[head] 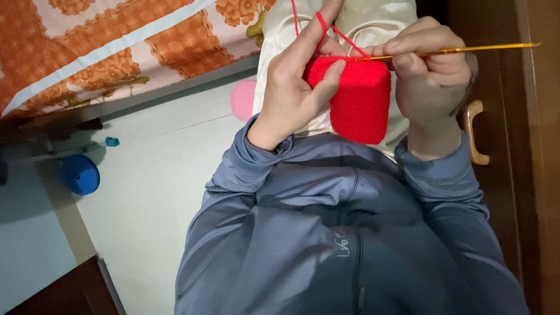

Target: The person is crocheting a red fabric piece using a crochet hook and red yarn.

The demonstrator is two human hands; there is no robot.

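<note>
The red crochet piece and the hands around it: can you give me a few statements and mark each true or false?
1. The left hand holds the red crochet piece. True.
2. The right hand holds a blue hook. False: the crochet hook is golden yellow.
3. Red yarn runs over a left finger. True.
4. The blue round object lies on the person's lap. False: it sits on the pale floor, off to the side.
5. The sleeves are grey-blue. True.
</note>
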